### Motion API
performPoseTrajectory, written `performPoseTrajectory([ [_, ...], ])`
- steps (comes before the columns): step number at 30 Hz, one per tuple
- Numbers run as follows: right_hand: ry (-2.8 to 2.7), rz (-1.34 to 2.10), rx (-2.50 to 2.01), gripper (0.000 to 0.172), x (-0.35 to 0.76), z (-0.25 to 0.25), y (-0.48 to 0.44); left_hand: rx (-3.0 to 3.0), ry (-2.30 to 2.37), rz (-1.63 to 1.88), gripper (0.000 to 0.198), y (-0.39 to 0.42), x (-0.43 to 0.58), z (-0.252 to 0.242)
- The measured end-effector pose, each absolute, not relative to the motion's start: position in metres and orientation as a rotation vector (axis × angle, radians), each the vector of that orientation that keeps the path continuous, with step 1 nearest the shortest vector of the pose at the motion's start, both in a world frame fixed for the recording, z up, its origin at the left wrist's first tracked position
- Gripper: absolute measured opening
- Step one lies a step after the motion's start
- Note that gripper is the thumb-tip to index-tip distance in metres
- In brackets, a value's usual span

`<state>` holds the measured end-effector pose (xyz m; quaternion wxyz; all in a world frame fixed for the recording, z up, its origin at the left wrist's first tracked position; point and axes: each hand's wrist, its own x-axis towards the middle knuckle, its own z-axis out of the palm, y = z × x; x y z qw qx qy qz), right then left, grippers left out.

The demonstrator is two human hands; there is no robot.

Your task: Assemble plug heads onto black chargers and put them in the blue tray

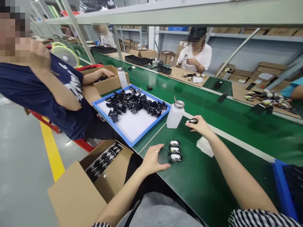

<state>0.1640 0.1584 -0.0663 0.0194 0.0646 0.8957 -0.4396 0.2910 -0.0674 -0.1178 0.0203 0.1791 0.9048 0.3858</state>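
Note:
My left hand lies palm down on the green bench mat, holding nothing, its fingertips close to a row of three small black-and-white plug adapters. My right hand pinches a small black adapter between fingers and thumb. Just beyond that hand stands a white plastic dispenser bottle with a metal top. A crumpled white wipe lies on the mat below my right wrist. Further left, a blue-rimmed tray holds a heap of black plug adapters.
An open cardboard box of black adapters sits at the lower left. Beside the tray, a co-worker in a navy shirt reaches into another box. More workers, parts and shelved cartons lie across the green conveyor. A blue crate edges in at right.

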Motion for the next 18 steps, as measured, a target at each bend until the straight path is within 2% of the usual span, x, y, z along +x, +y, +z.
performPoseTrajectory([
  [3, 2.865, -1.38, 0.009, 0.055, 0.203, -0.083, 0.13, 0.602, 2.63, 1.223, 0.103, -0.057, 0.285, -0.113],
  [6, 2.777, -1.469, -0.183, 0.046, 0.219, -0.101, 0.117, 0.594, 2.595, 1.241, 0.117, -0.045, 0.277, -0.113],
  [9, 2.541, -1.56, -0.376, 0.035, 0.222, -0.109, 0.122, 0.635, 2.579, 1.249, 0.124, -0.037, 0.268, -0.113],
  [13, 2.375, -1.514, -0.461, 0.035, 0.222, -0.103, 0.13, 0.723, 2.56, 1.23, 0.126, -0.036, 0.263, -0.112],
  [16, 2.5, -1.409, -0.435, 0.036, 0.221, -0.094, 0.135, 0.738, 2.567, 1.198, 0.127, -0.038, 0.264, -0.113],
  [18, 2.762, -1.206, -0.277, 0.035, 0.22, -0.085, 0.147, 0.761, 2.569, 1.17, 0.128, -0.042, 0.264, -0.115],
])
